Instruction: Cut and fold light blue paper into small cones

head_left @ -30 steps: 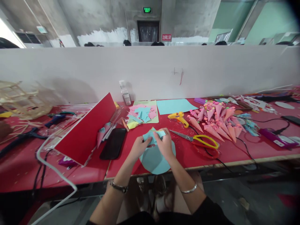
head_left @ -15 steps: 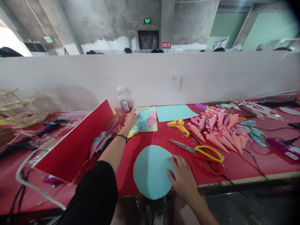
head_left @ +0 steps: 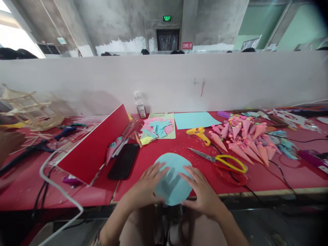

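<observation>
Both hands (head_left: pixel 174 188) press a blue paper circle (head_left: pixel 173 177) on the red table (head_left: pixel 256 174), apparently flat.

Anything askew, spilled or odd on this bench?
The blue paper disc under both hands, left hand and right hand, overhangs the table edge. Small scraps litter the red top near the scissors. A red board leans tilted.

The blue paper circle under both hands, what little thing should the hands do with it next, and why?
Probably pinch an edge and lift it. The blue paper circle lies flat at the table's front edge, with the left hand and the right hand spread open on its two sides, only pressing, not gripping. The pink cones nearby suggest it gets rolled.
</observation>
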The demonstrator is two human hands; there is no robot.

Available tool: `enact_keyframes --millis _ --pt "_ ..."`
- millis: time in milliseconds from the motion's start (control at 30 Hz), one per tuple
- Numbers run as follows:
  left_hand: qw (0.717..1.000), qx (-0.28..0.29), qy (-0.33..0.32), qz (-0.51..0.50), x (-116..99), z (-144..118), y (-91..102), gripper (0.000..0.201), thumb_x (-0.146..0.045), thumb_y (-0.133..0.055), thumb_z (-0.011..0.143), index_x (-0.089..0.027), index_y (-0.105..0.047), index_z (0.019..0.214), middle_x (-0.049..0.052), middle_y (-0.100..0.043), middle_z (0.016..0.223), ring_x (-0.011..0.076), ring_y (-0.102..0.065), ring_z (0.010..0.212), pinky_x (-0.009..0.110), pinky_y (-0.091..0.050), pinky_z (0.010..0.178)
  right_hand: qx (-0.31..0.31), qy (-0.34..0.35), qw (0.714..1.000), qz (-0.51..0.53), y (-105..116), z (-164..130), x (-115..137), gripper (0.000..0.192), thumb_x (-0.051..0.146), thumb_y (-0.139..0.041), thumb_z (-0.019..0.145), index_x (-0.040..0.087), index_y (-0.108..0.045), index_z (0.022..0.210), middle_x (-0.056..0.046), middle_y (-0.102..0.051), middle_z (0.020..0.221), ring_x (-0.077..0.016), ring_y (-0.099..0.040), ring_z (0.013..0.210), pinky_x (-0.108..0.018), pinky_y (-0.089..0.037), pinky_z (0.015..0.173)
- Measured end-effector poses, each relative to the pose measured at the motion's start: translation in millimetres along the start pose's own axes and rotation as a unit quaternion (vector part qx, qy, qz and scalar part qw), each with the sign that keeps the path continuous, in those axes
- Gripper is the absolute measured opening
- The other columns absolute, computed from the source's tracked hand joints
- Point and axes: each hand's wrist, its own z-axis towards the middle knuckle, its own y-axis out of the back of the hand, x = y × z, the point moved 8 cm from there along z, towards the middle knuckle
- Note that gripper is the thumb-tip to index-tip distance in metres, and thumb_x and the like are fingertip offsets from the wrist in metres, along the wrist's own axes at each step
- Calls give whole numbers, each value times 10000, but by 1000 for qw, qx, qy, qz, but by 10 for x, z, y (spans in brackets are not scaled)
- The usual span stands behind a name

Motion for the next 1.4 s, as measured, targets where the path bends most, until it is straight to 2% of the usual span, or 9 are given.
enact_keyframes --millis 67,167,433,600,733,867,1000,1167,1400 --pt "999 25 5 28 -113 -185 -240 925 -298 -659 619 -308 -124 1373 37 -157 1462 263 -144 1322 428 -254 1032 34 29 999 -3 -42 -54 67 788 622 -530 680 285 -288 1351 -61 -257 1424 -280 -222 1291 -465 -231 1032" --pt "996 -7 30 81 -147 -285 -365 868 -146 -619 641 -311 -167 1364 28 -194 1453 242 -172 1315 419 -231 1046 19 7 1000 -22 -43 -117 87 653 528 -548 728 262 -389 1303 -76 -313 1399 -272 -260 1275 -455 -252 1027" --pt "995 -38 47 74 -228 -305 -167 544 -87 -502 747 -285 -415 1246 52 -444 1297 225 -436 1131 391 -394 927 -48 11 998 24 35 -179 68 310 224 -458 837 250 -582 1121 -54 -548 1206 -193 -481 1106 -401 -340 977" --pt "996 -76 23 -50 -135 -273 -31 340 -275 -500 810 -257 -525 1148 58 -545 1149 195 -512 1038 346 -416 901 -70 6 991 114 145 -133 -25 249 247 -421 869 225 -656 948 -42 -653 1013 -155 -565 958 -321 -401 899" --pt "972 -128 92 -175 112 -236 -33 328 -373 -463 825 -187 -566 1074 82 -600 1046 195 -556 977 328 -433 868 -79 -43 987 136 221 -9 -43 281 277 -391 883 185 -639 787 -42 -651 846 -148 -570 841 -273 -425 792" --pt "942 -169 164 -239 274 -262 -69 536 -407 -493 798 -192 -355 1270 70 -608 1006 184 -583 926 328 -454 820 -69 -87 991 69 185 150 -56 333 313 -373 886 172 -583 670 -32 -589 731 -143 -545 730 -240 -403 675" --pt "938 -185 202 -214 307 -280 -81 682 -422 -515 776 -150 -230 1332 113 -594 1046 218 -573 975 342 -453 815 -61 -136 989 -22 99 256 -129 324 320 -372 883 175 -583 686 -26 -584 693 -138 -546 679 -222 -346 599" --pt "940 -194 243 -143 343 -244 -94 599 -408 -441 821 -126 -259 1317 134 -594 1062 248 -582 967 367 -469 779 -44 -193 977 -84 52 329 -170 287 317 -369 887 183 -584 751 -34 -636 741 -148 -580 692 -229 -305 567" --pt "950 -210 223 -64 306 -177 -86 295 -298 -388 856 -179 -493 1105 90 -606 1069 219 -589 943 336 -481 777 -63 -263 951 -152 17 339 -217 244 350 -391 871 175 -557 837 -51 -635 711 -162 -592 663 -240 -283 524"
